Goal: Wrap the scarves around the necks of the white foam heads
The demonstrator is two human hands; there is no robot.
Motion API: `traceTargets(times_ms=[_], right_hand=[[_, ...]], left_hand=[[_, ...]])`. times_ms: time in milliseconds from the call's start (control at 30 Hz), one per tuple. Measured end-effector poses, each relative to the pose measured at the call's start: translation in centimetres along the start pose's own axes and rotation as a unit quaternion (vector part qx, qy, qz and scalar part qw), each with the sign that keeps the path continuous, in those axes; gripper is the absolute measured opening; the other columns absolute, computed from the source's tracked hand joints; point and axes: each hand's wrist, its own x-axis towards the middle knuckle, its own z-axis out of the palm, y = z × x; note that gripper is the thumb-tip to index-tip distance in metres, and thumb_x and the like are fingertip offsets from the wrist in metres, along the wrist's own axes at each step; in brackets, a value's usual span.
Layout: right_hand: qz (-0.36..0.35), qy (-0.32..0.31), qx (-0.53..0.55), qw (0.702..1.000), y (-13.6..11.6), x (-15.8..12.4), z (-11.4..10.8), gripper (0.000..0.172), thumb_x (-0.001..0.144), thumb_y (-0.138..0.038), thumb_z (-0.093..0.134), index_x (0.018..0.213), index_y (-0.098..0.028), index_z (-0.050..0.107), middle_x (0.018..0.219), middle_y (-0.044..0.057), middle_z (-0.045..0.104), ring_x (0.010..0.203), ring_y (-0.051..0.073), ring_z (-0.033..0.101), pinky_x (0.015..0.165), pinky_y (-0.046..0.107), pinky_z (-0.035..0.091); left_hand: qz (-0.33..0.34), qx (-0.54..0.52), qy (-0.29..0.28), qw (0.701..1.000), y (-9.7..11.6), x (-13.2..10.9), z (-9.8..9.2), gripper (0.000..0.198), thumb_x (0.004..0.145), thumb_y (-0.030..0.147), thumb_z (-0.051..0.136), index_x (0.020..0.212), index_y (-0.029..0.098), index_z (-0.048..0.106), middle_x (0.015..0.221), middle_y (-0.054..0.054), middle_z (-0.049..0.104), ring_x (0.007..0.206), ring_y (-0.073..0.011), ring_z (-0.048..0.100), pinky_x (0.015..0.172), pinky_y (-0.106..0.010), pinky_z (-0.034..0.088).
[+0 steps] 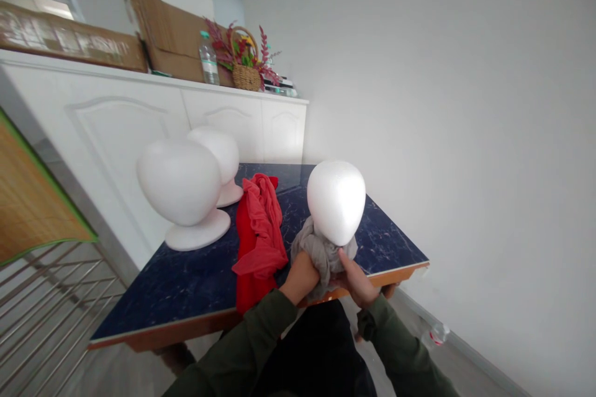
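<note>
Close together, grey scarf [320,252] gripped by left hand [300,276] and right hand [357,282], both closed on it, white foam head [336,200] directly above the grip, red cloth [257,232] just left of it.

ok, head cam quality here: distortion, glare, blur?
Head view: strong wide-angle tilt, cabinet and table lean; soft even daylight, faint sheen on the tabletop, no harsh glare; foam head near blown out; both hands, left hand and right hand, slightly soft.

Pretty bright, soft daylight all round, barely any shadows. Wide lens bends the edges hard, and the white wall [465,105] looks washed out.
</note>
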Motion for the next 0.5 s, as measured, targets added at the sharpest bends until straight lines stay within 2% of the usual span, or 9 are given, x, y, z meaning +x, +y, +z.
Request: traceTargets(times_ms=[67, 133, 200, 300, 400, 500], right_hand=[[-0.07, 0.158, -0.124, 0.977, 0.9, -0.7, 0.6, 0.063, 0.065, -0.054, 0.054, 0.111, -0.013, 0.04, 0.098, 0.012, 0.053, 0.079, 0.02, 0.054, 0.067, 0.033, 0.045], [-0.142, 0.263, -0.213, 0.93, 1.7, -1.5, 1.6, 0.075, 0.059, -0.049, 0.063, 0.117, -0.012, 0.033, 0.104, 0.013, 0.048, 0.08, 0.02, 0.052, 0.07, 0.034, 0.044], [-0.2, 0.273, -0.267, 0.902, 2.1, -1.9, 2.5, 0.076, 0.055, -0.045, 0.066, 0.117, -0.013, 0.034, 0.107, 0.012, 0.046, 0.086, 0.021, 0.051, 0.075, 0.035, 0.043], [-0.241, 0.235, -0.322, 0.885, 1.7, -1.5, 3.2, 0.052, 0.061, -0.041, 0.062, 0.104, -0.015, 0.048, 0.098, 0.009, 0.052, 0.089, 0.022, 0.05, 0.077, 0.034, 0.041], [-0.238, 0.227, -0.352, 0.876, 1.0, -0.4, 2.0, 0.025, 0.073, -0.032, 0.046, 0.089, -0.015, 0.055, 0.082, 0.006, 0.057, 0.076, 0.019, 0.052, 0.069, 0.031, 0.04], [-0.248, 0.262, -0.377, 0.853, 0.8, 0.7, -1.0, 0.02, 0.069, -0.022, 0.041, 0.081, -0.016, 0.057, 0.075, 0.004, 0.058, 0.071, 0.018, 0.052, 0.066, 0.028, 0.039]], left_hand=[[0.02, 0.163, 0.104, 0.981, -0.2, -0.6, -0.3, 0.029, 0.074, 0.022, 0.042, 0.102, 0.019, 0.051, 0.106, -0.011, 0.055, 0.112, -0.0239, 0.041, 0.093, -0.037, 0.032], [0.005, 0.268, 0.149, 0.952, -0.2, -0.9, -0.3, 0.026, 0.076, 0.022, 0.039, 0.099, 0.016, 0.051, 0.098, -0.013, 0.057, 0.1, -0.0245, 0.05, 0.085, -0.037, 0.037], [-0.018, 0.314, 0.149, 0.938, 0.1, -1.0, -0.2, 0.021, 0.077, 0.019, 0.038, 0.091, 0.014, 0.052, 0.086, -0.012, 0.059, 0.087, -0.0237, 0.055, 0.078, -0.036, 0.04], [-0.007, 0.328, 0.13, 0.936, 0.8, -1.0, -0.3, 0.016, 0.073, 0.014, 0.04, 0.085, 0.015, 0.051, 0.08, -0.009, 0.059, 0.081, -0.0218, 0.056, 0.074, -0.033, 0.041], [0.033, 0.236, 0.129, 0.963, 1.5, -1.0, -1.5, 0.03, 0.065, 0.014, 0.051, 0.095, 0.017, 0.049, 0.089, -0.006, 0.059, 0.083, -0.0202, 0.055, 0.075, -0.031, 0.042], [0.049, 0.094, 0.17, 0.98, 1.8, -0.9, -4.2, 0.04, 0.061, 0.015, 0.055, 0.101, 0.016, 0.049, 0.095, -0.005, 0.059, 0.086, -0.0178, 0.055, 0.078, -0.029, 0.042]])
